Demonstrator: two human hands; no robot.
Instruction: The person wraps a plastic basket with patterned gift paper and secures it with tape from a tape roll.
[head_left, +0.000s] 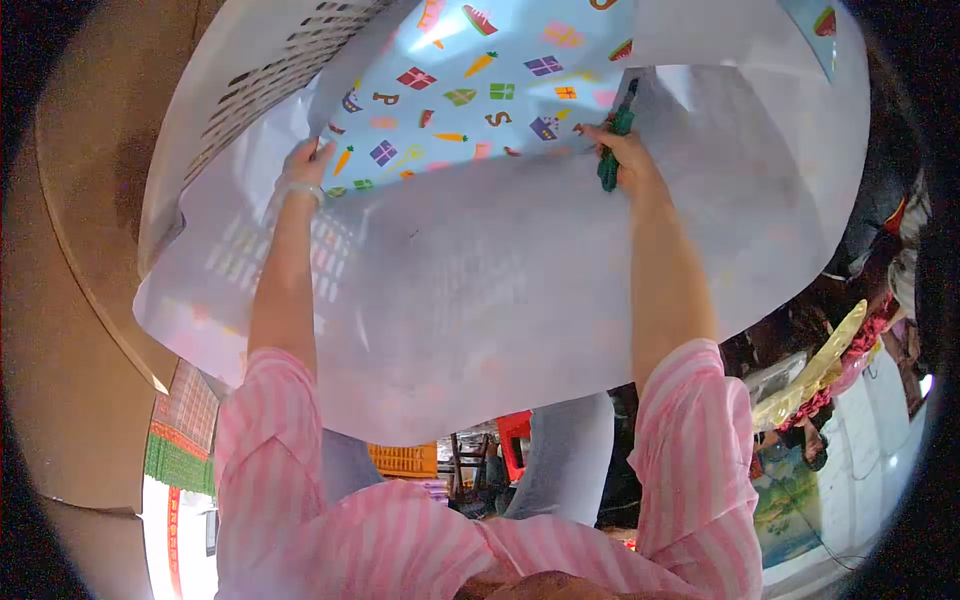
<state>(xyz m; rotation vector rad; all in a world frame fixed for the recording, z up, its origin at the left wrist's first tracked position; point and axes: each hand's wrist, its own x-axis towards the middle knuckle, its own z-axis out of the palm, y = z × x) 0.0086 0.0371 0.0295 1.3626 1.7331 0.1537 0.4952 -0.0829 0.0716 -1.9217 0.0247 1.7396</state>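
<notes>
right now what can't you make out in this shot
Head view:
- green tool in the right hand: mostly covered by fingers, kind unclear.
- left hand: fingers partly hidden by the wrapping paper fold.
- wrapping paper's far end: cut off by the top edge.

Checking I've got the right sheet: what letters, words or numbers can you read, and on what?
"P": printed letter on the wrapping paper, near the left hand.
"S": same paper, toward the right hand, which holds a green tool.
Dark rows on the white sheet at upper left: too blurred to read.
Nothing else is legible.
</notes>
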